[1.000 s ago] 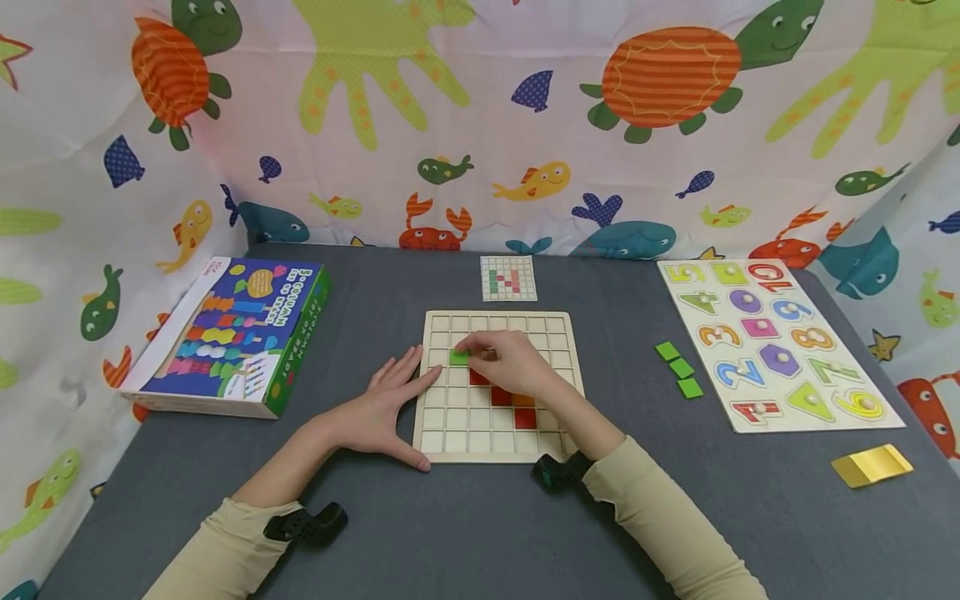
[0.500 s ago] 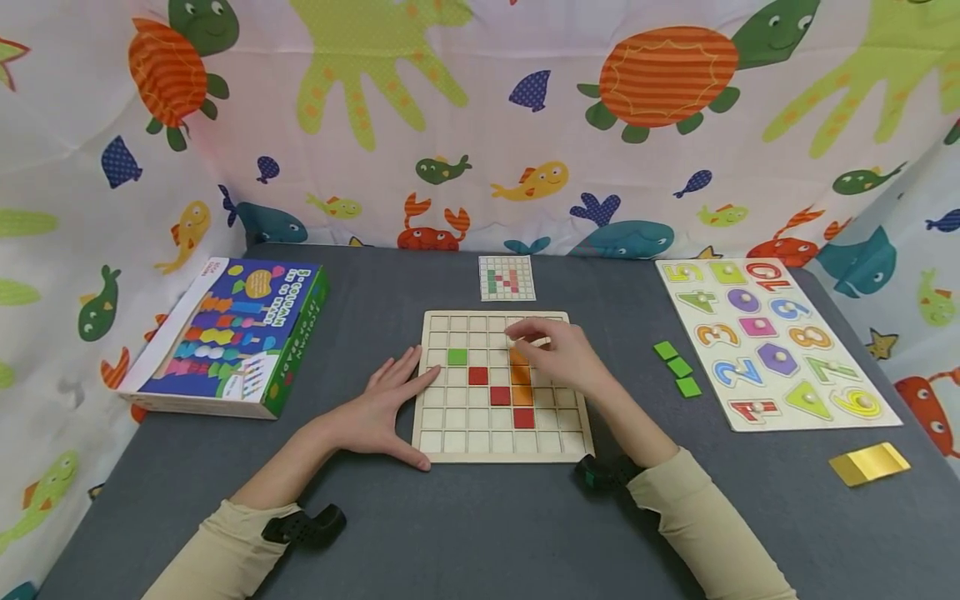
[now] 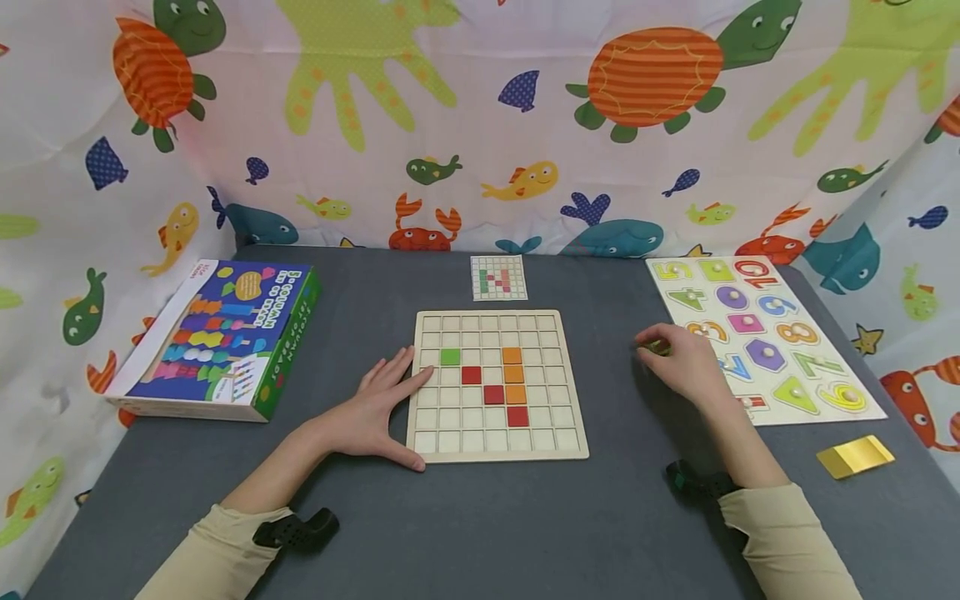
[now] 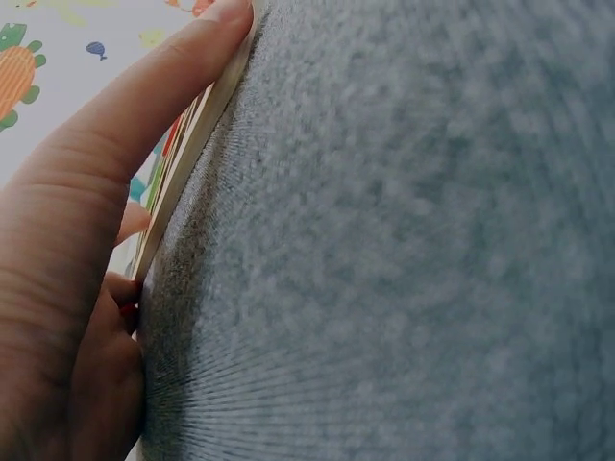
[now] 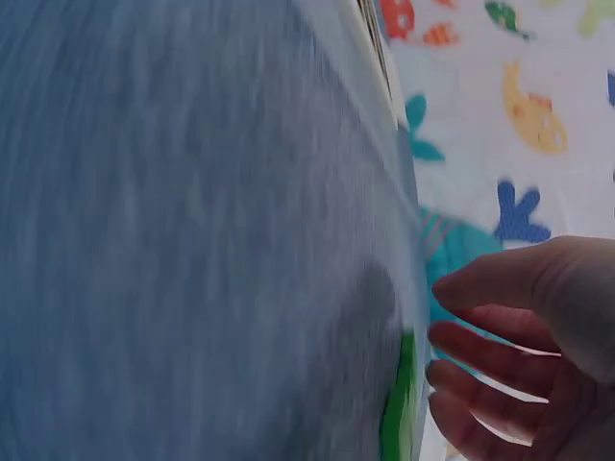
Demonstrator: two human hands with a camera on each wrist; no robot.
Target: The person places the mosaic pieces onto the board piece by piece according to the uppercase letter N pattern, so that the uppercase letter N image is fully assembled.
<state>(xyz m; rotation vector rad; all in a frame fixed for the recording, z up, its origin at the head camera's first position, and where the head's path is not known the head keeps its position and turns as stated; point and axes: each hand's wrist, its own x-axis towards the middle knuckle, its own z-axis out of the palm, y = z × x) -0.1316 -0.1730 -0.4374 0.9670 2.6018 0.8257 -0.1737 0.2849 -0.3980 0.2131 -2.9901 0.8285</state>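
A wooden grid board (image 3: 572,454) lies mid-table, bearing one green tile (image 3: 450,357), three red tiles in a diagonal and three orange tiles (image 3: 513,375) in a column. My left hand (image 3: 375,408) is spread at the board's left edge; in the left wrist view its thumb (image 4: 192,62) lies along the frame. To the right of the board, my right hand (image 3: 686,362) is over the loose green tiles (image 3: 660,347), mostly hiding them. In the right wrist view, the fingers (image 5: 490,360) are loosely bent, with green (image 5: 399,413) showing at the table below them.
A small pattern card (image 3: 498,277) lies behind the board. On the left is a colourful game box (image 3: 217,333). A number puzzle board (image 3: 817,408) lies at the right, partly under my right hand in view, with a gold block (image 3: 855,457) in front. A printed cloth (image 3: 465,100) hangs behind.
My right hand has left the green tile on the grid board and moved right to the loose green tiles. The left hand keeps its place at the board's edge.
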